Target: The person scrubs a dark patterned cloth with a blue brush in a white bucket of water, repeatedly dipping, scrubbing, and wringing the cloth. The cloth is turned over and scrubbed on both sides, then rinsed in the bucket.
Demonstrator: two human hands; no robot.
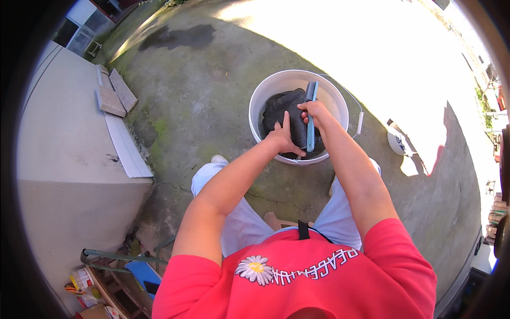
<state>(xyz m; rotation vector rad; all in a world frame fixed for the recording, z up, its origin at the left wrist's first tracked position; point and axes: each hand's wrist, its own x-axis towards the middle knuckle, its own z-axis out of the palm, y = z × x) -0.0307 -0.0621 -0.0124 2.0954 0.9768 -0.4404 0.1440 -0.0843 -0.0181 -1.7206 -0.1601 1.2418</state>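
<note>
A white plastic bucket stands on the concrete before me, with a wet dark shoe or bundled cloth in dark water inside; I cannot tell which. My left hand lies on the dark item with its fingers spread. In my right hand is a blue-handled scrubbing brush, held upright along the item's right side, its dark bristles towards the far rim. Part of the item is hidden under my hands.
The bucket's wire handle with a white grip hangs out to the right. A smaller white container stands farther right, near the sunlit ground. Stone slabs lean by the wall at left. A green metal frame is at lower left.
</note>
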